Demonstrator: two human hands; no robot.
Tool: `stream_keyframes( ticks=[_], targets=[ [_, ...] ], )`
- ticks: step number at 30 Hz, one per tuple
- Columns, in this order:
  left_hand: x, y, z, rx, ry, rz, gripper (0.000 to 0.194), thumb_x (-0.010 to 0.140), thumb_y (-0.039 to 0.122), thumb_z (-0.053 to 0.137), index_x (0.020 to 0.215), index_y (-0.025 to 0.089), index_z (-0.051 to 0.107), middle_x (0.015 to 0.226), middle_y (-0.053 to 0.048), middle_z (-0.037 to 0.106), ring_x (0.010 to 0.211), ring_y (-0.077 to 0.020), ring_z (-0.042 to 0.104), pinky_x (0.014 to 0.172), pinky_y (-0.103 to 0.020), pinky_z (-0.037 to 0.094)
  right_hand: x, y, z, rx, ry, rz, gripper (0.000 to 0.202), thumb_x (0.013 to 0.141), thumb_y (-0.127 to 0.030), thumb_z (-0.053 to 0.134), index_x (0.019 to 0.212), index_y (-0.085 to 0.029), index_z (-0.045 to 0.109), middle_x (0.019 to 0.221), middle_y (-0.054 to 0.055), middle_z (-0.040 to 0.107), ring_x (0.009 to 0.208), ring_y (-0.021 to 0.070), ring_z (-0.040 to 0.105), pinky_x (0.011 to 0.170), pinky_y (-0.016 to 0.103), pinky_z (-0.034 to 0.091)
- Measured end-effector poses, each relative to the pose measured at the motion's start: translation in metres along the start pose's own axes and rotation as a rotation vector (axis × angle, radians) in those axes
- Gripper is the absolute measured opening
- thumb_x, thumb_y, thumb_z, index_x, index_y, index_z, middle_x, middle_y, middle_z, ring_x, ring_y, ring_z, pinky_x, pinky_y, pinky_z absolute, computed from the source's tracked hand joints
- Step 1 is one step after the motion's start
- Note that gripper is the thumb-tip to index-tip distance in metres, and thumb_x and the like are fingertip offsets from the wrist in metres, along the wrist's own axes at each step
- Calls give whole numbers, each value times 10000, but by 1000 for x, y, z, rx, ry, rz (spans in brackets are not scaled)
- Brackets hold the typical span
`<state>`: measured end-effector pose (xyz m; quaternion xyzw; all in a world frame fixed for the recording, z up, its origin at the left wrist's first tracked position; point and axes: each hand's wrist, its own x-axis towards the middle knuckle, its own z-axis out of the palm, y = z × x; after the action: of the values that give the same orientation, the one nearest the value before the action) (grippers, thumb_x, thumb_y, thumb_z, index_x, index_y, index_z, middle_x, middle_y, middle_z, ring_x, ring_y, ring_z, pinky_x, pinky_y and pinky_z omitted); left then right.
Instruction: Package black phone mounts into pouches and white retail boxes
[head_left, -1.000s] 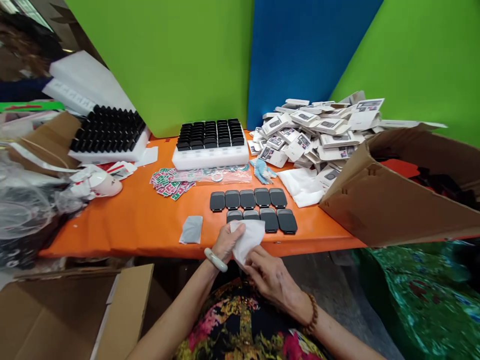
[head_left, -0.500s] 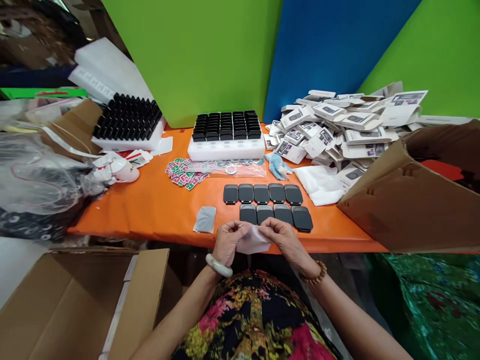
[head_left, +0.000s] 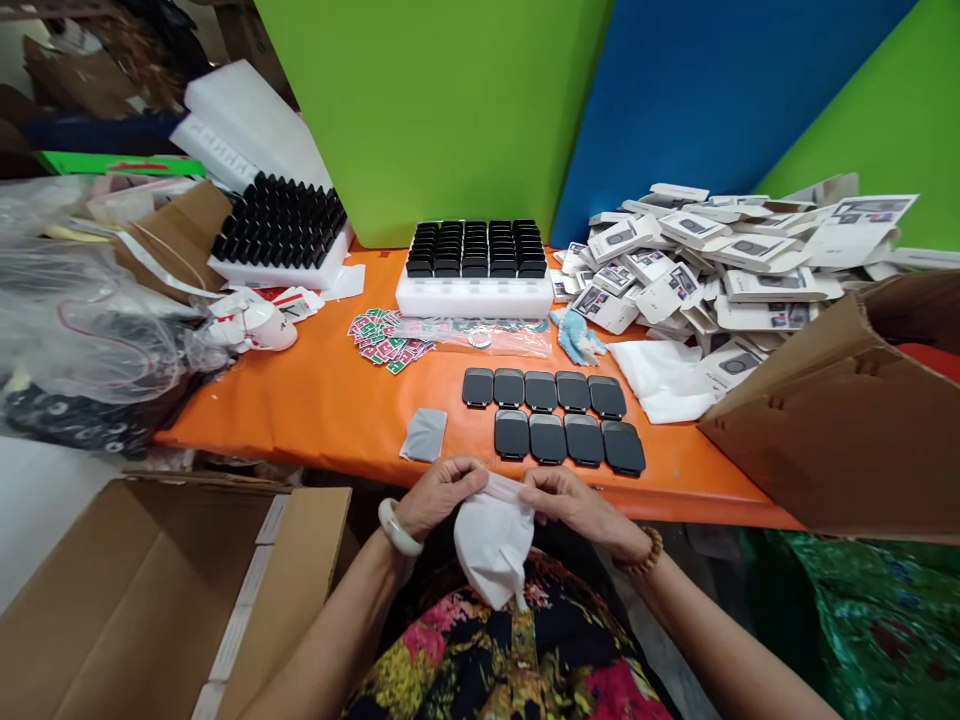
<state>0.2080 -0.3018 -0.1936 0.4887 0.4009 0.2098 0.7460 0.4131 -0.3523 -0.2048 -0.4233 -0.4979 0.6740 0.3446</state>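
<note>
Between my hands hangs a thin white pouch (head_left: pixel 493 545), its upper edge stretched level just in front of the table. My left hand (head_left: pixel 444 492) pinches one end of that edge between thumb and fingers. The other end is pinched by my right hand (head_left: pixel 574 503). On the orange table (head_left: pixel 300 400) beyond my hands, black flat square devices (head_left: pixel 547 438) lie in two rows. To their left lies a single grey pouch (head_left: pixel 424 435), flat near the table's front edge.
White foam trays (head_left: pixel 474 298) of upright black pieces stand behind, near loose stickers (head_left: pixel 386 340). White boxes (head_left: pixel 694 240) pile up at the right, beside a large carton (head_left: pixel 832 420). Another open carton (head_left: pixel 97 600) stands lower left. Plastic bags (head_left: pixel 90 320) crowd the left.
The white pouch now hangs lower and more spread out, where it was bunched over the table edge. My hands are nearer my body. The whole view has shifted slightly.
</note>
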Motion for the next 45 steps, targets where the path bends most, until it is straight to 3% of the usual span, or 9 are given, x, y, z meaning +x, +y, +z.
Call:
stream_keyframes(
  ticks=[2, 6, 9, 13, 18, 25, 33, 39, 45],
  targets=[
    [-1, 5, -13, 296, 16, 82, 342, 775, 475, 638, 674, 149, 612, 639, 3, 547, 605, -119, 452, 590, -235, 343, 8, -2, -8, -245, 25, -92, 313, 866, -474, 565, 751, -183, 573, 699, -11, 532, 602, 111, 452, 566, 237, 373],
    [1, 11, -23, 814, 38, 216, 204, 800, 281, 576, 625, 177, 587, 676, -19, 553, 691, -164, 491, 691, -269, 368, 35, -8, -26, -797, 269, -249, 168, 850, -259, 607, 1000, -189, 574, 975, 50, 573, 812, 168, 523, 740, 303, 419],
    [1, 13, -22, 958, -36, 204, 143, 786, 187, 548, 643, 182, 562, 698, -22, 543, 697, -163, 497, 694, -270, 364, 55, -9, -37, -1132, 293, -211, 265, 776, -188, 678, 1009, -169, 554, 967, 71, 574, 867, 210, 517, 783, 335, 404],
    [2, 14, -20, 1008, -55, 183, 164, 791, 161, 539, 629, 184, 551, 697, -26, 538, 721, -173, 510, 699, -279, 359, 75, -10, -44, -1291, 262, -69, 406, 692, -246, 761, 1020, -160, 538, 921, 68, 559, 853, 228, 513, 741, 317, 387],
    [5, 10, -20, 1013, -33, 194, 160, 802, 198, 539, 647, 184, 575, 713, -37, 558, 751, -186, 521, 704, -283, 363, 88, -14, -53, -1187, 183, 21, 471, 631, -258, 787, 1013, -177, 524, 940, 56, 544, 848, 211, 518, 697, 275, 369],
    [9, 3, -22, 918, -5, 264, 148, 799, 204, 543, 672, 193, 618, 705, -33, 594, 731, -182, 528, 694, -280, 373, 82, -25, -58, -860, 131, 23, 261, 630, -205, 704, 705, -201, 455, 718, -42, 461, 647, 125, 418, 585, 247, 299],
    [10, 15, -8, 735, -10, 301, 122, 779, 268, 593, 708, 221, 680, 778, -54, 681, 775, -208, 565, 736, -296, 410, 34, -37, -34, -125, 379, -217, 327, 682, -377, 712, 753, -221, 433, 713, -46, 455, 637, 116, 427, 583, 260, 375],
    [1, 32, 15, 615, 96, 351, 131, 771, 297, 631, 707, 215, 712, 867, -65, 697, 870, -217, 603, 821, -313, 428, 14, -27, -16, -102, 496, -326, 374, 659, -428, 756, 719, -219, 451, 707, -33, 478, 683, 133, 453, 646, 275, 410],
    [-5, 49, 41, 481, 188, 479, 110, 771, 260, 652, 684, 211, 699, 900, -75, 706, 989, -247, 612, 873, -335, 431, 3, -25, -5, -33, 488, -352, 337, 669, -399, 770, 727, -217, 494, 700, -29, 504, 674, 135, 479, 633, 274, 425]
  ],
)
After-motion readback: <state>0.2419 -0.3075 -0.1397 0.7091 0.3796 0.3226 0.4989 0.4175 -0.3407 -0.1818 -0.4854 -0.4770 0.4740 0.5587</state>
